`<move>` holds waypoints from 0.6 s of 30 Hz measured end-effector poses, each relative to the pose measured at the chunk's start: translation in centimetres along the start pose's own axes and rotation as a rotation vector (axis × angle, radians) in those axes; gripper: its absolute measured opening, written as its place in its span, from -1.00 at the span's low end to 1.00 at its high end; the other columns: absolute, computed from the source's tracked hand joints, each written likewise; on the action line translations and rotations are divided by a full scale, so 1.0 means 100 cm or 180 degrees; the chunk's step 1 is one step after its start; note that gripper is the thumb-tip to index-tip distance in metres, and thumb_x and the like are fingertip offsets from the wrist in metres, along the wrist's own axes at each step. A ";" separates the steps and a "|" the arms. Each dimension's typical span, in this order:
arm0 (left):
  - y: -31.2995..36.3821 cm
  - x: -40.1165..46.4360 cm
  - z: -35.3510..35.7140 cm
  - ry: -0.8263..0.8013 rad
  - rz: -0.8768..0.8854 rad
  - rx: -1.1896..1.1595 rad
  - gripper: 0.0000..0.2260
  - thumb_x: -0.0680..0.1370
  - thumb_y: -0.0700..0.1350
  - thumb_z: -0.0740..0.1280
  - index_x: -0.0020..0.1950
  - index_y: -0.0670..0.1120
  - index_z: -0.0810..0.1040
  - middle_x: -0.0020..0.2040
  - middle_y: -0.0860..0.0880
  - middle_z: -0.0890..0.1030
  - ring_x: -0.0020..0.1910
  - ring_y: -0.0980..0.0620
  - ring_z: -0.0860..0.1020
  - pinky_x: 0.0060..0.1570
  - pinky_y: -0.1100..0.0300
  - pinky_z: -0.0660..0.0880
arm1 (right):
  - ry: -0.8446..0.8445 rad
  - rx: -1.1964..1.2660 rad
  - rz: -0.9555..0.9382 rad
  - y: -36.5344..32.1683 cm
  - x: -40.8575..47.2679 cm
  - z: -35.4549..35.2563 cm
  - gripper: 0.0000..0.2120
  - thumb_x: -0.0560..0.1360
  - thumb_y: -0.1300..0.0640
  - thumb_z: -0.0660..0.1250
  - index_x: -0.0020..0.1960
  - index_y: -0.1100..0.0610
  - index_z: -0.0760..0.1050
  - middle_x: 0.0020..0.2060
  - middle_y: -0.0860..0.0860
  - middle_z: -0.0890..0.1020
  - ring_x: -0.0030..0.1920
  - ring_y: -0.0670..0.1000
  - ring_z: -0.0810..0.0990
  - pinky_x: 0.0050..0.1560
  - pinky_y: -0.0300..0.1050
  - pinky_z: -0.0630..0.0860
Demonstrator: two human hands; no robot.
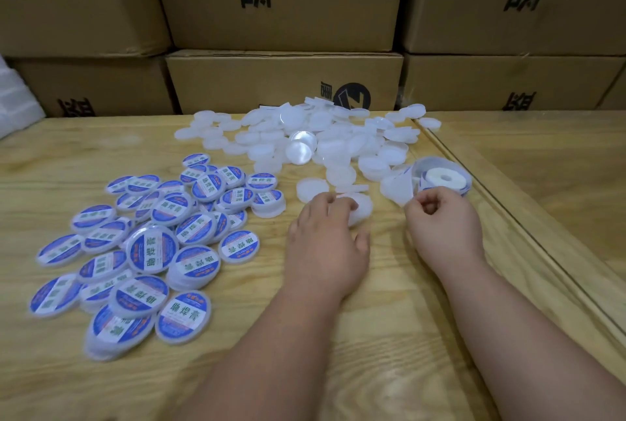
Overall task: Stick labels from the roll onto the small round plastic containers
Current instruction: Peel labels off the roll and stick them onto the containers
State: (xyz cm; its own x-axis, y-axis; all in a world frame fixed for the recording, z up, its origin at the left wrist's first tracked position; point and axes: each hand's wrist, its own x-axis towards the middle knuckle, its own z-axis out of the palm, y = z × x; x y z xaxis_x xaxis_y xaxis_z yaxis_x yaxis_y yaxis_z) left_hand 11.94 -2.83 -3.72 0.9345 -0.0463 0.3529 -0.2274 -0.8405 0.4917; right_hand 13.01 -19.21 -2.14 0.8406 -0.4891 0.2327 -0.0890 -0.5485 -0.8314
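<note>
1. The left hand (325,234) covers a plain container (360,209), fingers curled over it.
2. The right hand (443,220) is curled by the label roll (443,178); whether it holds anything is unclear.
3. Wooden table (389,336), cardboard boxes (284,81) behind.

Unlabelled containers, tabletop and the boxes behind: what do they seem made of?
Unlabelled containers: likely translucent, milky plastic; some faces glint.
Tabletop: pale wood or wood-look board, grain lines visible, slight sheen.
Boxes: brown matte cardboard, with folded flaps and black print.
</note>
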 end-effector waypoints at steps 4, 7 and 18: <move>0.001 -0.020 -0.004 0.0064 -0.0149 -0.0158 -0.57 0.53 0.10 0.36 0.38 0.14 0.39 0.51 0.02 0.27 0.54 0.00 0.20 0.45 0.03 0.21 | 0.0160 0.0215 0.0076 0.000 0.002 0.005 -0.79 0.50 -0.07 0.40 0.04 0.00 0.49 -0.34 -0.13 0.56 -0.34 -0.19 0.53 -0.36 -0.19 0.31; 0.001 -0.015 -0.005 -0.0055 -0.0263 -0.0179 -0.48 0.55 0.13 0.33 0.48 0.21 0.27 0.60 0.06 0.14 0.59 0.01 0.10 0.48 -0.01 0.16 | 0.0042 -0.0104 0.0071 -0.003 0.007 0.008 -0.65 0.51 -0.17 0.37 0.21 -0.03 0.49 -0.17 -0.17 0.58 -0.19 -0.10 0.55 -0.23 -0.14 0.37; 0.000 0.005 -0.003 -0.0236 -0.0361 -0.0331 -0.58 0.56 0.17 0.32 0.41 0.29 0.36 0.59 0.15 0.18 0.55 0.06 0.16 0.41 -0.07 0.14 | -0.0082 0.0157 -0.0213 -0.004 -0.026 -0.007 -0.77 0.28 0.02 0.20 -0.36 0.16 0.23 -0.37 -0.03 0.34 -0.36 0.02 0.28 -0.35 -0.08 0.20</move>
State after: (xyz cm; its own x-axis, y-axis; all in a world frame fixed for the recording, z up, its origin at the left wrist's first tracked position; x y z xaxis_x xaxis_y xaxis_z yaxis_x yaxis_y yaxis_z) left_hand 12.34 -2.71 -3.29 0.9725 0.0026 0.2327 -0.1429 -0.7825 0.6060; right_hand 10.53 -18.19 -2.06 0.8574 -0.4345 0.2760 -0.0064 -0.5451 -0.8384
